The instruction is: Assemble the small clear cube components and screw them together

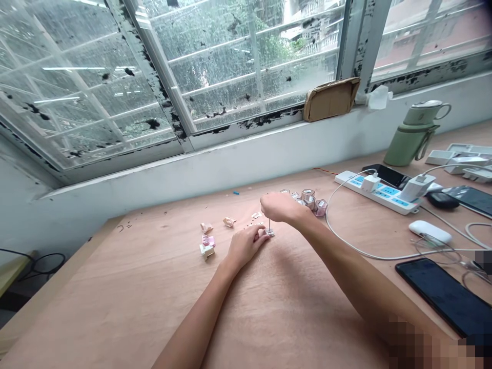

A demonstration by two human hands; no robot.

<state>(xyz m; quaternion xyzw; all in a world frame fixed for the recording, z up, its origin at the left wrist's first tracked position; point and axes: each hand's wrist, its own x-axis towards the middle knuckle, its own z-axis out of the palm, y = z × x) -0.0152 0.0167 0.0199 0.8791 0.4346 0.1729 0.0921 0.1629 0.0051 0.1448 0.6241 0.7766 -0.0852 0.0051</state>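
Note:
My right hand [280, 206] is closed round the top of a thin upright screwdriver [269, 225], its handle hidden in the fist. The shaft's lower end meets a small metallic piece [270, 232] on the wooden table. My left hand [246, 245] rests on the table, its fingertips pinching the near left side of that piece. Tiny dark bits and a small pale part [256, 216] lie just beyond the hands. To the left are a pink piece [208, 240], a cream block [206, 250] and other small pieces [229, 222].
Hexagonal containers [308, 197] stand behind my right wrist. Farther right are a power strip [378, 192] with white cables, a green bottle [413, 134], a white case [429, 232] and a phone [448, 294]. A cardboard tray [331, 101] leans against the window.

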